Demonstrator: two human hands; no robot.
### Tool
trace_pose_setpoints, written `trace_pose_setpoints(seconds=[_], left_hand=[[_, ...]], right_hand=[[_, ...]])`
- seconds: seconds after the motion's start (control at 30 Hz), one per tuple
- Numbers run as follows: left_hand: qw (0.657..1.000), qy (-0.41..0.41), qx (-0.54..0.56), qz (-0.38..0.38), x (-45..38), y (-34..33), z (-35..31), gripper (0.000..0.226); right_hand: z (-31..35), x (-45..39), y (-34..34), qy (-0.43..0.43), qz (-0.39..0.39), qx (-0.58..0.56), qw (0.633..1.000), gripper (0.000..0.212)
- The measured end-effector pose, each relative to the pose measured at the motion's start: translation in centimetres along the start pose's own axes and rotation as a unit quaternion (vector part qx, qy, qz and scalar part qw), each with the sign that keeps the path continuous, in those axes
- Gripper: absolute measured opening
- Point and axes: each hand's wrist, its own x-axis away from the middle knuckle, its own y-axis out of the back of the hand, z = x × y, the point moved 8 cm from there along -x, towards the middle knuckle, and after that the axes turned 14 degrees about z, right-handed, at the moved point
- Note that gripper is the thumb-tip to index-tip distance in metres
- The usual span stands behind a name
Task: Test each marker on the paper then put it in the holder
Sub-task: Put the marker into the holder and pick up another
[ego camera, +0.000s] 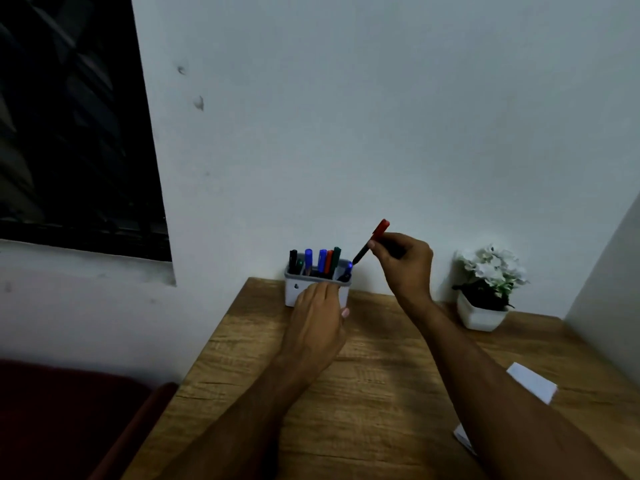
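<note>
A small white holder (294, 292) stands at the desk's back edge against the wall, with several capped markers (322, 260) upright in it: black, blue, red and green. My left hand (320, 318) rests against the holder's front, fingers wrapped on it. My right hand (403, 263) is raised just right of the holder and grips a marker with a red cap (372, 241), tilted, cap up and dark lower end just above the holder's right corner. White paper (533, 382) lies on the desk at the right, partly hidden by my right forearm.
A white pot with white flowers (485, 289) stands at the back right of the wooden desk (363, 393). The wall rises right behind the holder. A dark red seat (69, 417) sits to the left of the desk. A dark window is at upper left.
</note>
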Motion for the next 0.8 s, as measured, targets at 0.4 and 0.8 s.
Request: trace_pose_setpoints(seconds=[0.4,0.8], left_hand=[[1.000,-0.016,-0.023,-0.008,-0.1,-1.3,2.1,0.046],[0.999,-0.015,-0.034,0.000,0.7,-1.1,2.5,0.042]], right_hand=[[-5.2,-2.0,-5.5,-0.098,0.156,0.078,0.980,0.026],[-4.9,0.0,-4.7,-0.089,0.144,0.089,0.981,0.027]])
